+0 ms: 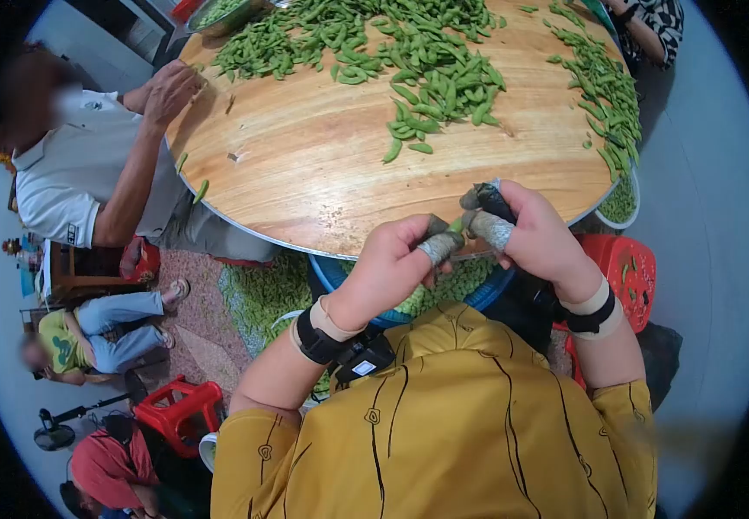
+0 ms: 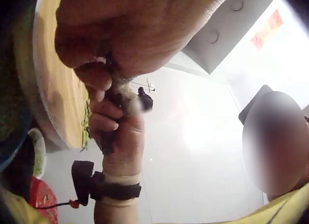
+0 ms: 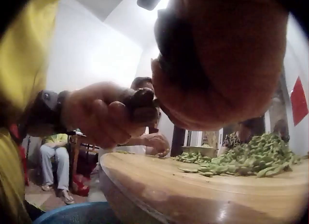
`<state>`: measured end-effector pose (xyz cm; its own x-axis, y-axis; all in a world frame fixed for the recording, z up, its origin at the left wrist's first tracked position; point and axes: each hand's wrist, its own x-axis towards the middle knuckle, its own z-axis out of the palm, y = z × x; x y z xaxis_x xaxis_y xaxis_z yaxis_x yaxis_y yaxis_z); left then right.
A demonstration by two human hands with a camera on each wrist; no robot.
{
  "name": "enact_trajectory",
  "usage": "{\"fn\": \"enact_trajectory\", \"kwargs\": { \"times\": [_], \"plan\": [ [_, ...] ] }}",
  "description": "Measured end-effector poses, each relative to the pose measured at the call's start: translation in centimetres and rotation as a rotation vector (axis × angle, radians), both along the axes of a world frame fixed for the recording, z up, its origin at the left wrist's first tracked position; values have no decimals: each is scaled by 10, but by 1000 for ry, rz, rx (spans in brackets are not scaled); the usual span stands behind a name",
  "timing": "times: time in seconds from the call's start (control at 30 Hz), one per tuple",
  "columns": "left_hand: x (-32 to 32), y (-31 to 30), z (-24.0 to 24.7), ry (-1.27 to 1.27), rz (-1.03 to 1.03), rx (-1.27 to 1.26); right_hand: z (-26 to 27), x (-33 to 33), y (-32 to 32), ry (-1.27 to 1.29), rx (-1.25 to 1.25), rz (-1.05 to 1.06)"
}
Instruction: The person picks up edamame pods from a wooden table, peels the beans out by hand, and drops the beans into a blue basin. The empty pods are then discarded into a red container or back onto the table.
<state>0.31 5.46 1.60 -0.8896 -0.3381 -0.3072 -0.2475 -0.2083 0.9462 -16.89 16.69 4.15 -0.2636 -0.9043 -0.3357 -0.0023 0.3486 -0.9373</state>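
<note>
Both hands meet over the near edge of the round wooden table (image 1: 305, 186), above a blue basin (image 1: 484, 294) of shelled green beans. The left hand (image 1: 396, 259) pinches a green pod (image 1: 456, 226) between its wrapped thumb and finger. At the pod's other end the right hand (image 1: 534, 232) also has its wrapped thumb and forefinger closed on it. In the left wrist view the right hand (image 2: 118, 130) has its fingers curled close to the left one. The right wrist view has the left hand (image 3: 104, 113) curled; the pod is hidden there.
Green pods (image 1: 444, 82) are heaped across the table's far middle, with more along its right edge (image 1: 608, 95). A white bowl of beans (image 1: 621, 203) and a red stool (image 1: 625, 277) stand at the right. A person in a white shirt (image 1: 67, 164) sits at the left.
</note>
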Motion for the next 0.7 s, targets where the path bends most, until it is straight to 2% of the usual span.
{"fn": "enact_trajectory", "kwargs": {
  "times": [0.17,0.37,0.43,0.47,0.53,0.63,0.67,0.7],
  "plan": [
    [3,7,-9,2,123,38,-3,15,17,52,-46,55],
    [3,11,-20,44,147,-103,-16,16,20,-17,-75,102],
    [4,12,-22,86,110,-499,-15,14,20,-83,-36,100],
    [4,12,-21,85,106,-498,-15,13,20,-146,2,101],
    [5,13,-21,131,81,-860,-19,13,21,-223,-4,90],
    [7,12,-23,169,40,-945,-27,14,20,-334,-10,78],
    [9,12,-20,167,40,-944,-28,15,20,-367,-10,74],
    [11,12,-15,83,41,-537,-25,16,19,-367,-10,74]
  ]
}}
